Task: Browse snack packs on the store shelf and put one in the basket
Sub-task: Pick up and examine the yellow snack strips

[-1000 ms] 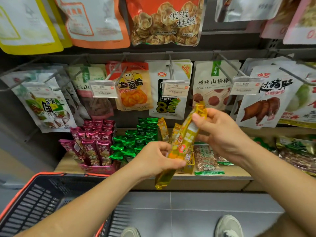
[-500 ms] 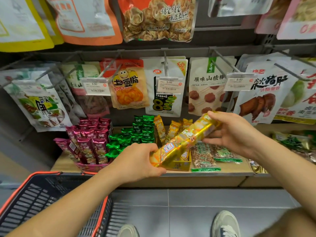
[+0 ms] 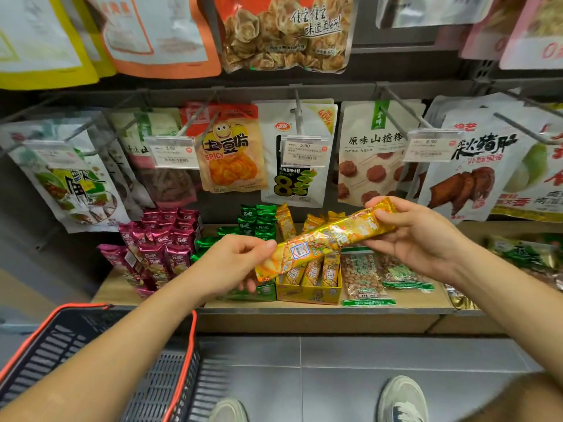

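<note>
Store shelving fills the view, with a wooden shelf (image 3: 426,300) running across the middle and grey floor tiles (image 3: 365,360) below it. At the centre, both hands hold one long yellow snack pack (image 3: 326,239) in the air in front of the shelf, tilted so its ends point to about eight and two o'clock. The left hand (image 3: 231,263) pinches the lower end between thumb and curled fingers. The right hand (image 3: 420,239) grasps the upper end, thumb along the top edge and fingers cupped beneath. At the pack's six o'clock an open yellow display box (image 3: 307,292) stands on the shelf with similar yellow packs upright in it. At nine o'clock of that box sit green packs (image 3: 256,220), and further the same way a cluster of magenta packs (image 3: 158,245). At the box's three o'clock lie clear bags of peanuts (image 3: 362,275) with green trim. Toward twelve o'clock flat pouches hang on pegs, among them an orange spicy potato pouch (image 3: 230,153), with white price tags (image 3: 304,150) at the peg ends. At seven o'clock in the view, under the left forearm, shows a dark basket (image 3: 192,345) with an orange rim; the pack is well apart from it, up at its one o'clock. Pale shoes (image 3: 402,400) stand on the tiles at five and six o'clock.
</note>
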`<control>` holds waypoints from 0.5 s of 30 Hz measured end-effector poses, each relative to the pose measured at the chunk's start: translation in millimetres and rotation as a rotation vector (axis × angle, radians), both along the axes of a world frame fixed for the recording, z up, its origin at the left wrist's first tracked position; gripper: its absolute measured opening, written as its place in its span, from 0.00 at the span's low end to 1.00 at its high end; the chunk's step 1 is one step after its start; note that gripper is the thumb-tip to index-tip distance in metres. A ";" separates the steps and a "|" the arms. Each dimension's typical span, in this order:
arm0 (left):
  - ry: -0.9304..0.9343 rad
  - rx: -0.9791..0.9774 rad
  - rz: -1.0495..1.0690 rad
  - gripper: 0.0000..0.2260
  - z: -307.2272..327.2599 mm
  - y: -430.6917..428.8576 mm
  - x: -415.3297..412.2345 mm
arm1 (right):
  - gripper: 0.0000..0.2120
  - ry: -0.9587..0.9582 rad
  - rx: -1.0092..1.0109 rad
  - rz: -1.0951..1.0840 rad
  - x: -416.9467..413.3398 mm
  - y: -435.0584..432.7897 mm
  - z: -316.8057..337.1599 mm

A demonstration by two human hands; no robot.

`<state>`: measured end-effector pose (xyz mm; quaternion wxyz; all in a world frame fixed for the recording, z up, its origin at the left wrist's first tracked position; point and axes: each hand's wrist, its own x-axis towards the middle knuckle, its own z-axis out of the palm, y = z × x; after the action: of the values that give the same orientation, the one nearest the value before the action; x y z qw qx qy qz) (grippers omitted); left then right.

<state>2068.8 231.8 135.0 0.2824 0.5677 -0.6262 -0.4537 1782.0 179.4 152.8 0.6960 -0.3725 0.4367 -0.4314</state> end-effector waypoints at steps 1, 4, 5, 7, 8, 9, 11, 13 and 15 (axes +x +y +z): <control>0.000 0.018 0.003 0.10 -0.6 -0.6 1.7 | 0.07 -0.016 -0.009 0.011 1.6 0.9 0.9; 0.015 0.049 0.016 0.08 -3.2 -3.3 6.2 | 0.02 -0.030 -0.056 0.033 4.8 2.3 -0.4; 0.010 0.042 0.018 0.08 -4.0 -3.8 6.5 | 0.01 -0.026 -0.064 0.020 6.2 2.7 -0.2; -0.031 0.004 0.010 0.08 -5.7 -4.7 5.8 | 0.07 -0.018 -0.063 -0.020 8.2 1.5 -0.9; -0.074 -0.027 -0.002 0.08 -7.3 -5.4 5.5 | 0.09 -0.010 -0.058 -0.042 9.3 0.6 -0.8; -0.132 -0.069 -0.015 0.08 -8.7 -5.8 5.3 | 0.10 0.011 -0.053 -0.059 10.5 0.8 -0.2; -0.323 -0.176 -0.046 0.09 -10.5 -5.3 5.7 | 0.12 0.058 -0.045 -0.053 11.7 0.7 -1.0; -0.593 -0.339 -0.136 0.12 -10.5 -3.0 4.1 | 0.13 0.084 -0.035 -0.021 12.3 1.7 -0.8; -0.743 -0.466 -0.237 0.17 -11.5 -0.6 -2.4 | 0.12 0.110 -0.043 0.001 12.8 2.4 -0.8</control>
<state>2066.4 231.2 123.5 0.1050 0.5376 -0.8311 -0.0954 1794.8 181.9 152.0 0.6631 -0.4108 0.4646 -0.4192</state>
